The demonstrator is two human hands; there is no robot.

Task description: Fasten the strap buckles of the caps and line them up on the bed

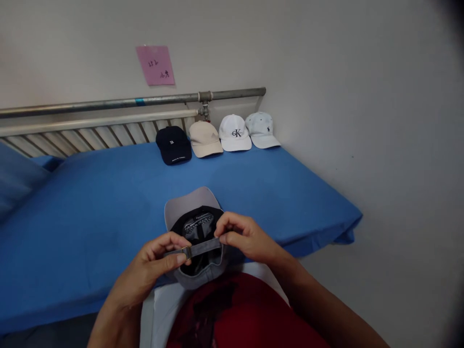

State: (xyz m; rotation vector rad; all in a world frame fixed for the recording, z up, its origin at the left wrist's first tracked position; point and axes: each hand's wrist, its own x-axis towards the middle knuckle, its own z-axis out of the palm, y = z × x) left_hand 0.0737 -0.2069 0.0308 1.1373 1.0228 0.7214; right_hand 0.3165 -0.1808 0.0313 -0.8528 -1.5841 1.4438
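A grey baseball cap (192, 202) lies upside down at the near edge of the blue-covered table, its brim pointing away from me and its dark inside showing. Across its back opening runs a grey adjustment strap (205, 247) with a small metal buckle (186, 252). My left hand (155, 261) pinches the strap at the buckle, thumb below and fingers above. On the other side, my right hand (246, 237) pinches the strap's right end close to the cap's edge. The strap is stretched between both hands.
Along the back stand a black cap (173, 145), a beige cap (205, 138), a white cap (235, 133) and a pale blue cap (262, 129). Behind the blue cloth (119, 203) are a radiator (108, 133) and a metal pipe (108, 104). A pink note (155, 65) hangs on the wall.
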